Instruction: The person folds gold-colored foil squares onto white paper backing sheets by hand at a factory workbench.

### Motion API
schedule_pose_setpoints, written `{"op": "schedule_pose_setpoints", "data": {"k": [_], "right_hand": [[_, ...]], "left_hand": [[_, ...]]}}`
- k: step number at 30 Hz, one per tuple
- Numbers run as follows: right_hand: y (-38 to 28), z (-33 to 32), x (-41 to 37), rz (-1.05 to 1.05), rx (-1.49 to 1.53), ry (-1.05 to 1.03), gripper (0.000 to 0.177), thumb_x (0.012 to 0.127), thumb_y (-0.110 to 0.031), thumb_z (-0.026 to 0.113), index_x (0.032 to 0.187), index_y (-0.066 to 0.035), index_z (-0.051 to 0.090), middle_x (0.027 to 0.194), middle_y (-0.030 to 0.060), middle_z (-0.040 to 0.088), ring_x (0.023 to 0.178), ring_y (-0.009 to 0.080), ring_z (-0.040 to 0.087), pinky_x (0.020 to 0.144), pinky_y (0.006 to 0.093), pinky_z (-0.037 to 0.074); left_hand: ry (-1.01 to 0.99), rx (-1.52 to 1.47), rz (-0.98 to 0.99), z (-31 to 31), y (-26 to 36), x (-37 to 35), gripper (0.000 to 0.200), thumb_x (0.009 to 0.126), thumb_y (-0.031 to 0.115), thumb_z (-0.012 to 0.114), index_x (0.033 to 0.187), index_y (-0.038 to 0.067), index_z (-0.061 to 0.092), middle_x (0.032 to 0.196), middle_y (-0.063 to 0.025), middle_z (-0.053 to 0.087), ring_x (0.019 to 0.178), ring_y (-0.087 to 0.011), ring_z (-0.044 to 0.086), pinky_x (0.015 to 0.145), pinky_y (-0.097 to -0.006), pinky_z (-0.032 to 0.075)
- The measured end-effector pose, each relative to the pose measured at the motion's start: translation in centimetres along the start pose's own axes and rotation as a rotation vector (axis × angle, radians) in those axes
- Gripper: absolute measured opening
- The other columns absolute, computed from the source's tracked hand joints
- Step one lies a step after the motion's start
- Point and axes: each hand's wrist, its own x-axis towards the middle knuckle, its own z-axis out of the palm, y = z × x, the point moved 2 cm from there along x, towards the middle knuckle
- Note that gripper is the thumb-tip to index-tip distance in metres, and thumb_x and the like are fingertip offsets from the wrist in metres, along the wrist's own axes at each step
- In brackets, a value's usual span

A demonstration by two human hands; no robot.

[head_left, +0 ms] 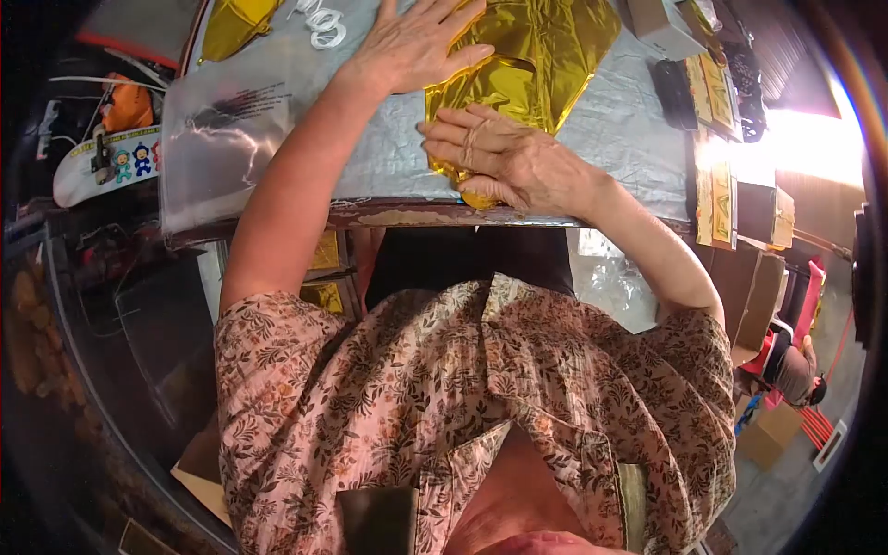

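A shiny gold foil sheet [555, 46] lies creased on the covered table [379, 139] at the top middle. My left hand [416, 46] rests palm down at the foil's left edge, its fingers spread and reaching onto it. Lower down, my right hand [509, 159] lies over the foil's lower end near the table's front edge, fingers extended and slightly apart. What is under the right palm is hidden. Another gold foil piece [239, 26] is at the upper left, beside a coil of white string [324, 26].
A clear plastic sheet [217, 153] lies at the table's left. Small patterned boxes [714, 190] and a black object [675, 92] line the right edge. Cardboard boxes [763, 296] stand beyond it, with another person [795, 370] at the far right.
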Motion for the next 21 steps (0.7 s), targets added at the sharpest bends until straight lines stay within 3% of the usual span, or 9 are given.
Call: {"op": "schedule_pose_setpoints", "data": {"k": [1, 3, 5, 6, 7, 8, 10, 11, 21], "right_hand": [[-0.1, -0.2, 0.0, -0.040, 0.023, -0.019, 0.051, 0.101, -0.030, 0.062, 0.143, -0.002, 0.058, 0.156, 0.0113, 0.051, 0.146, 0.0322, 0.045, 0.124, 0.0468, 0.034], [-0.2, -1.0, -0.1, -0.055, 0.152, -0.033, 0.048, 0.102, -0.032, 0.062, 0.139, -0.002, 0.062, 0.150, 0.0119, 0.056, 0.142, 0.0320, 0.049, 0.122, 0.0471, 0.037], [0.6, -1.5, -0.3, -0.085, 0.370, -0.021, 0.040, 0.102, -0.035, 0.062, 0.127, -0.005, 0.072, 0.134, 0.0127, 0.069, 0.133, 0.0315, 0.060, 0.117, 0.0488, 0.043], [1.0, -2.7, -0.4, 0.013, 0.355, 0.074, 0.039, 0.103, -0.034, 0.061, 0.130, -0.007, 0.071, 0.132, 0.0121, 0.070, 0.131, 0.0304, 0.061, 0.116, 0.0490, 0.044], [1.3, -4.4, -0.5, 0.112, 0.339, 0.170, 0.038, 0.104, -0.033, 0.060, 0.132, -0.009, 0.069, 0.130, 0.0115, 0.071, 0.130, 0.0294, 0.062, 0.115, 0.0491, 0.046], [2.1, -5.6, -0.7, 0.376, 0.416, 0.193, 0.039, 0.106, -0.029, 0.056, 0.140, -0.012, 0.064, 0.135, 0.0132, 0.068, 0.130, 0.0319, 0.061, 0.117, 0.0491, 0.043], [6.1, -5.2, -0.4, 0.275, -0.189, 0.384, 0.043, 0.107, -0.026, 0.053, 0.147, -0.010, 0.055, 0.144, 0.0149, 0.060, 0.134, 0.0347, 0.057, 0.120, 0.0482, 0.038], [7.4, -4.6, -0.2, 0.336, -0.294, 0.377, 0.047, 0.106, -0.023, 0.053, 0.151, -0.009, 0.048, 0.154, 0.0148, 0.051, 0.142, 0.0357, 0.047, 0.123, 0.0472, 0.031], [14.7, -2.6, 2.7, 0.333, -0.377, 0.284, 0.049, 0.108, -0.027, 0.049, 0.154, -0.010, 0.045, 0.156, 0.0118, 0.048, 0.149, 0.0308, 0.039, 0.125, 0.0526, 0.024]], "left_hand": [[0.001, 0.004, 0.004, 0.5, -0.3, -0.2, 0.081, 0.103, 0.062, 0.042, 0.162, 0.007, 0.029, 0.170, -0.0177, 0.023, 0.157, -0.0352, 0.020, 0.123, -0.0619, 0.012], [0.403, -0.033, 0.285, 2.0, -1.0, -1.0, 0.075, 0.105, 0.056, 0.042, 0.160, 0.007, 0.034, 0.168, -0.0183, 0.029, 0.156, -0.0339, 0.024, 0.124, -0.0594, 0.016], [0.328, 0.088, 0.198, 3.3, -1.7, 0.0, 0.074, 0.105, 0.060, 0.041, 0.161, 0.013, 0.033, 0.168, -0.0136, 0.029, 0.156, -0.0300, 0.024, 0.124, -0.0588, 0.014], [0.248, 0.200, 0.106, 3.8, -2.0, 0.5, 0.074, 0.104, 0.064, 0.040, 0.162, 0.020, 0.033, 0.169, -0.0089, 0.030, 0.156, -0.0261, 0.025, 0.124, -0.0582, 0.012], [0.253, 0.206, 0.111, 3.8, -2.1, 0.6, 0.074, 0.104, 0.064, 0.040, 0.162, 0.020, 0.033, 0.169, -0.0089, 0.030, 0.156, -0.0261, 0.025, 0.124, -0.0582, 0.012], [0.251, 0.217, 0.117, 3.8, -2.2, 0.5, 0.074, 0.104, 0.065, 0.040, 0.162, 0.020, 0.034, 0.169, -0.0088, 0.029, 0.157, -0.0262, 0.025, 0.124, -0.0583, 0.012], [0.255, 0.238, 0.128, 3.8, -2.0, 0.5, 0.075, 0.103, 0.065, 0.041, 0.162, 0.020, 0.034, 0.169, -0.0087, 0.029, 0.157, -0.0263, 0.024, 0.124, -0.0583, 0.012], [0.247, 0.203, 0.107, 3.8, -1.9, 0.5, 0.078, 0.102, 0.067, 0.041, 0.161, 0.017, 0.036, 0.169, -0.0094, 0.029, 0.157, -0.0258, 0.024, 0.124, -0.0583, 0.012], [0.218, 0.157, 0.089, 2.9, -1.6, 0.4, 0.084, 0.100, 0.072, 0.039, 0.160, 0.014, 0.038, 0.167, -0.0127, 0.031, 0.156, -0.0279, 0.027, 0.124, -0.0579, 0.012]]}}
